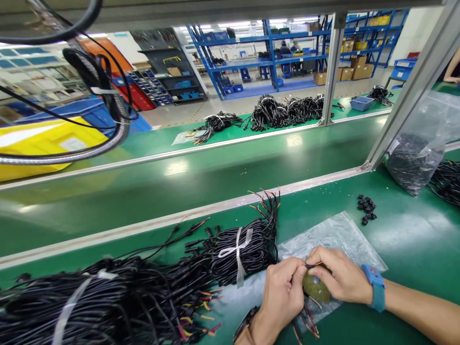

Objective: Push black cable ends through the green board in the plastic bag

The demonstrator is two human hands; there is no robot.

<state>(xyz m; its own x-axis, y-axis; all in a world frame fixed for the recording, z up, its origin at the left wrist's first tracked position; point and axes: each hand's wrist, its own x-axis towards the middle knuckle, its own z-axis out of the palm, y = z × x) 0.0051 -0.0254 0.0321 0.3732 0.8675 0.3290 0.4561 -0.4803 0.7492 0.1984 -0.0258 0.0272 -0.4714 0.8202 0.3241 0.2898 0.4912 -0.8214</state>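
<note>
My left hand (pixel 282 290) is closed, thumb and forefinger pinching a thin black cable (pixel 313 266) with a bit of orange wire showing. My right hand (pixel 339 275) is closed on the same cable from the other side, so the fingertips almost meet. Just below the fingers is an olive-green rounded piece (pixel 316 289) with a pale spot; its upper part is hidden. Loose red, black and yellow wire ends (pixel 309 322) stick out beneath my hands. A clear plastic bag (pixel 336 235) lies flat on the green table under and behind them.
Tied bundles of black cables, a near one (pixel 104 297) and a smaller one (pixel 239 251), lie to the left. Small black parts (pixel 366 209) sit at the right, near a filled clear bag (pixel 413 158). A metal rail (pixel 201 210) and post (pixel 406 91) border the bench. A hose (pixel 122 120) hangs upper left.
</note>
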